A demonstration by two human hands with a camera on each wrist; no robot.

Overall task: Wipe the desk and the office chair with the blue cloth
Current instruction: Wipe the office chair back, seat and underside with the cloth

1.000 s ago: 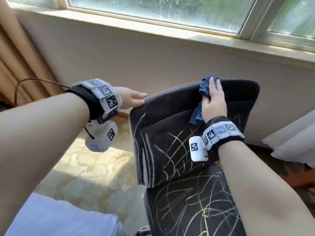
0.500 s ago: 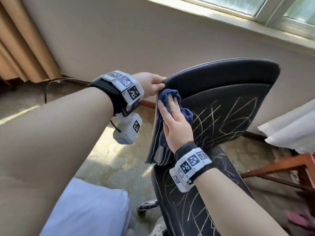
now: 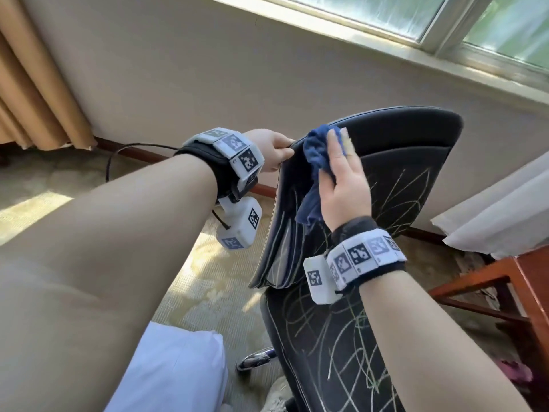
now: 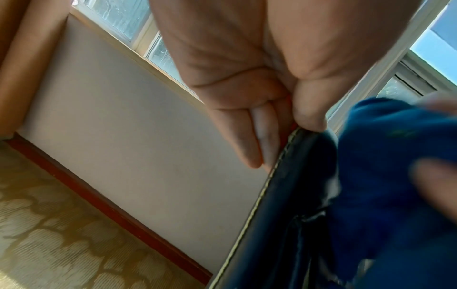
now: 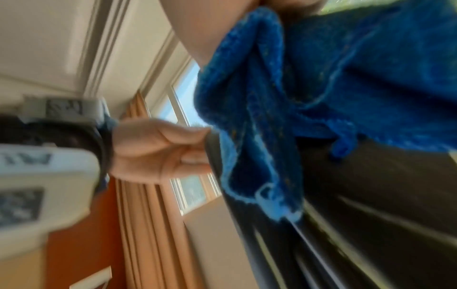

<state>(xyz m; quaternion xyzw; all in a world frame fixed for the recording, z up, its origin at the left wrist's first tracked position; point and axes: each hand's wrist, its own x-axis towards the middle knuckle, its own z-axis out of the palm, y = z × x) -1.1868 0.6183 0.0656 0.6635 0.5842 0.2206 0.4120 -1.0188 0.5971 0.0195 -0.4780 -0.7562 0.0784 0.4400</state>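
Note:
The black office chair, scribbled with yellow-green lines, stands under the window. My left hand pinches the top left corner of its backrest; the left wrist view shows the thumb on the front and the fingers behind the stitched edge. My right hand lies flat with straight fingers on the bunched blue cloth and presses it on the upper left of the backrest, right beside my left hand. A loose end of the cloth hangs below my palm. My right thumb is hidden.
A beige wall and window sill run behind the chair. Tan curtains hang at the left, with a black cable on the carpet. A red-brown wooden frame and white fabric stand right. A chrome chair leg juts out below.
My right hand has slid the cloth from the backrest's top middle to its left edge, then slightly up. The chair has turned, and my left hand now pinches its corner.

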